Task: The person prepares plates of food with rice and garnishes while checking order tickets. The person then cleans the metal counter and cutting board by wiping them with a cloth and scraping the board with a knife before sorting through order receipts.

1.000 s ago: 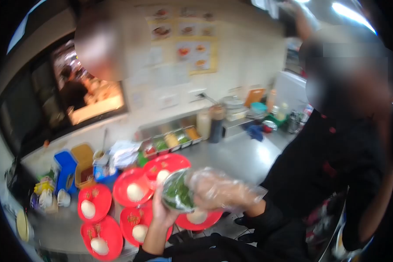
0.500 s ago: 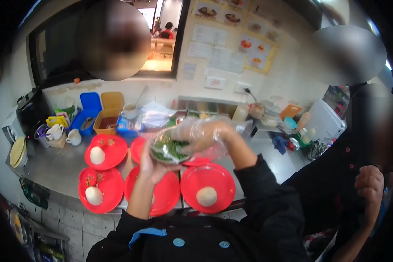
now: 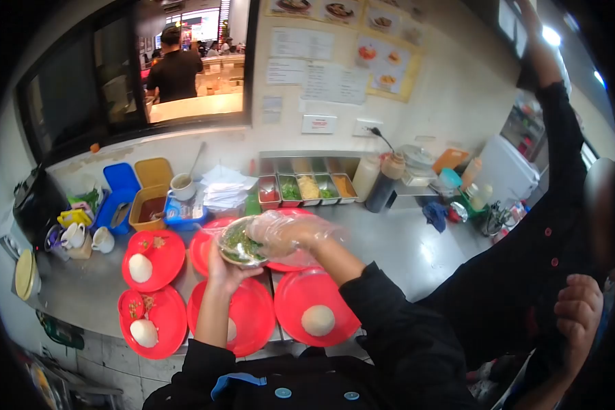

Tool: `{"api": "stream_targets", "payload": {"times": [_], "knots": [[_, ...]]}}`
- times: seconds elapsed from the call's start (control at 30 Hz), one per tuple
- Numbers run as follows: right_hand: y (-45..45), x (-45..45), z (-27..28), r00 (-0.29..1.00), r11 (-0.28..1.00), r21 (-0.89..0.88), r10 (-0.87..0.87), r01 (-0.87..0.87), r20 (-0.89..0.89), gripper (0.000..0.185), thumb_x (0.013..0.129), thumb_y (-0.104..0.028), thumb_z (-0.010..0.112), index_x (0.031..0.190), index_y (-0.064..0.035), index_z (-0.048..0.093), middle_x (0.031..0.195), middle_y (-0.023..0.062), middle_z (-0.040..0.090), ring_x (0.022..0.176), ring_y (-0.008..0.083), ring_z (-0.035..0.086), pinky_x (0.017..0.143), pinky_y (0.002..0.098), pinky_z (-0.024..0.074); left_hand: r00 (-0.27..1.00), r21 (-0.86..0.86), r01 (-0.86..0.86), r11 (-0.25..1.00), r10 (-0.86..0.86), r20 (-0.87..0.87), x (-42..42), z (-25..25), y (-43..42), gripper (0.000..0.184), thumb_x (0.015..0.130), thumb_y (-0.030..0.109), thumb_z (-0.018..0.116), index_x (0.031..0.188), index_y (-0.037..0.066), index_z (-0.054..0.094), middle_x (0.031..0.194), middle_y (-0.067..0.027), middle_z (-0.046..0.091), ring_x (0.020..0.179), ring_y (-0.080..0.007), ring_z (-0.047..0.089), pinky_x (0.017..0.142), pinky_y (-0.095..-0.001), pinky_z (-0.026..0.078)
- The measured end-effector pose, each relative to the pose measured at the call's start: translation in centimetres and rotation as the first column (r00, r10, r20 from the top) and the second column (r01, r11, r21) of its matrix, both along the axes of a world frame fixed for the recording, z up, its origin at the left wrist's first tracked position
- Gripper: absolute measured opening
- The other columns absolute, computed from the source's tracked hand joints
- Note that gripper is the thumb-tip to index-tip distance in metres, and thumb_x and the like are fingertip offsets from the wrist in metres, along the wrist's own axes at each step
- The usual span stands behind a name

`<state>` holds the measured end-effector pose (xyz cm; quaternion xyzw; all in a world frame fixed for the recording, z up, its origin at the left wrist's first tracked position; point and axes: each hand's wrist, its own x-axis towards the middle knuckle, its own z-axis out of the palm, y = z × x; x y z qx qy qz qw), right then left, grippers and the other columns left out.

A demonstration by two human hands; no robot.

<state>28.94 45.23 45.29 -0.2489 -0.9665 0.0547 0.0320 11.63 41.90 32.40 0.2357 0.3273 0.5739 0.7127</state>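
The left hand (image 3: 227, 270) reaches forward from the body, its fingers grasping the bowl (image 3: 234, 260) from the side and below. The right hand (image 3: 288, 234), in a clear plastic glove (image 3: 319, 240), angles inward with fingertips at the bowl's opening; whether they grip anything I cannot tell. Leafy greens (image 3: 238, 240) line the bowl, held above red plates (image 3: 255, 333) on the bench (image 3: 406, 242)

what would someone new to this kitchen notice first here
Bright red plates catch the eye first, spread along the near side of the steel counter, several with a white mound of what looks like rice. Above them, the left hand holds a bowl of chopped greens while the right hand, in a clear plastic glove, reaches into it.
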Motion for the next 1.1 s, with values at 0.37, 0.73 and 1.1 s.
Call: {"api": "stream_targets", "payload": {"times": [0.37, 0.73, 1.1], "knots": [[23.5, 10.0, -6.7, 0.944, 0.937, -0.179, -0.32, 0.301, -0.084, 0.043, 0.073, -0.021, 0.058, 0.112, -0.0042, 0.051, 0.1, 0.0228, 0.055, 0.094, 0.0358, 0.054, 0.083, 0.0415, 0.0426, 0.911, -0.036, 0.228, 0.973, -0.226, -0.345, 9.6, 1.4, 27.5, 0.062, 0.085, 0.056, 0.025, 0.125, 0.01, 0.039, 0.117, -0.0165, 0.05, 0.1, -0.0359, 0.054, 0.076, -0.0594, 0.044], [33.0, 13.3, -17.7, 0.717, 0.841, -0.156, -0.526, 0.518, -0.457, 0.043, 0.068, -0.013, 0.069, 0.109, -0.01, 0.058, 0.104, 0.0186, 0.058, 0.098, 0.0322, 0.055, 0.083, 0.0353, 0.0425, 0.692, -0.009, -0.084, 0.996, 0.052, -0.72, 15.4, -1.0, 35.5, 0.053, 0.083, 0.048, 0.041, 0.123, 0.013, 0.041, 0.115, -0.0195, 0.048, 0.091, -0.04, 0.056, 0.057, -0.0536, 0.052], [33.2, 15.6, -17.2, 0.694, 0.772, -0.301, -0.636, 0.56, -0.338, 0.036, 0.07, -0.011, 0.06, 0.106, -0.0124, 0.06, 0.112, 0.0157, 0.055, 0.11, 0.0291, 0.048, 0.092, 0.0346, 0.0385, 0.693, 0.021, -0.111, 0.994, 0.092, -0.715, 14.6, -2.9, 35.4, 0.051, 0.083, 0.048, 0.042, 0.124, 0.019, 0.041, 0.12, -0.0191, 0.044, 0.084, -0.0416, 0.057, 0.057, -0.0534, 0.052]]}}
